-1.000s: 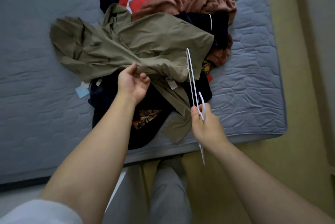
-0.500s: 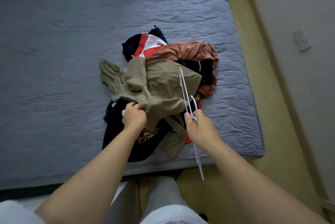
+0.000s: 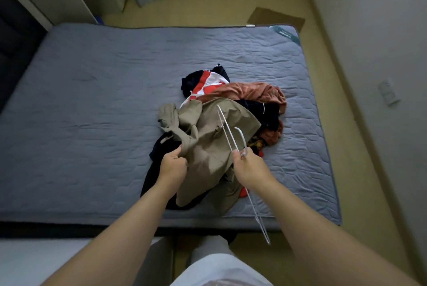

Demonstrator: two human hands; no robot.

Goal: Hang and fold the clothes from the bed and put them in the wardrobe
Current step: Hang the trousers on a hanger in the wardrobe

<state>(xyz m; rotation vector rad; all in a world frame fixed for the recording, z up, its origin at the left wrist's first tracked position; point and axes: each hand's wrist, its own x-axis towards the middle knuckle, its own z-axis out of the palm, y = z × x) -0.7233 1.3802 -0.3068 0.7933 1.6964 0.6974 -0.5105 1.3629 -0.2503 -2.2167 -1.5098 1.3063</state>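
Left fingers point(image 3: 177, 150) clenched on khaki garment point(image 3: 215, 147), atop the clothes pile point(image 3: 258, 93) on the bed point(image 3: 92, 100). Right fingers point(image 3: 236, 154) grip white hanger point(image 3: 227, 132). Risk: the fabric is bunched, so the hanger could snag a sleeve or drag the pile along.

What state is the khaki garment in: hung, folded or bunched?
Bunched, not hung. The khaki garment lies crumpled on the pile, gripped by the left hand; the right hand holds the white hanger outside it.
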